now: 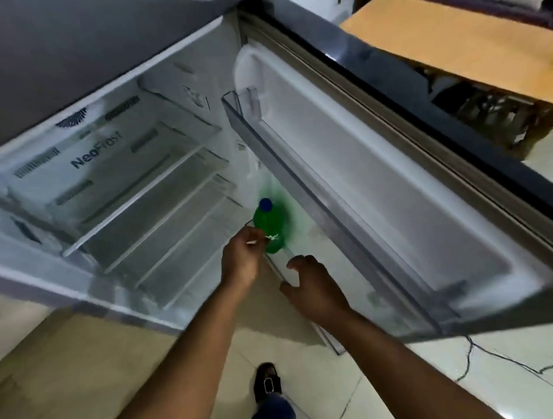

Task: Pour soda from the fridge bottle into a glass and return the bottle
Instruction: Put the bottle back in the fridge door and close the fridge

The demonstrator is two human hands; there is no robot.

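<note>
Left hand (243,259) seemingly gripping green bottle (270,227); right hand (313,286) spread, empty.

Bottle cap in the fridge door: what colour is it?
Blue, on the green bottle; the cap shows in the head view.

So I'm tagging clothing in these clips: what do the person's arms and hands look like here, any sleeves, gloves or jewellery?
Both forearms are bare right to the bottom edge of the frame, with no sleeve in view. The left hand and the right hand wear no gloves, and no watch, bracelet or ring can be made out, though the picture is slightly blurred. Neither hand shows any markings.
</note>
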